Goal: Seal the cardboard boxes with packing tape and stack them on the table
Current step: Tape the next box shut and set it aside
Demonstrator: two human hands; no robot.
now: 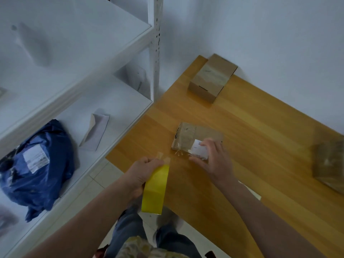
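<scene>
A small flat cardboard box [188,135] with a white label lies near the left edge of the wooden table [251,146]. My right hand [212,157] grips its near end, thumb on the near side and fingers over the top. My left hand [142,174] holds a yellow roll of packing tape [155,190] just off the table's edge. A clear strip of tape [167,159] runs from the roll towards the box. A taller taped cardboard box [212,78] stands at the table's far corner. Another taped box [329,162] sits at the right edge of view.
A white metal shelf unit [93,108] stands left of the table, its post close to the table corner. On its lower shelf lie a blue plastic parcel [37,164] and a pale envelope [95,132]. A white wall backs the table.
</scene>
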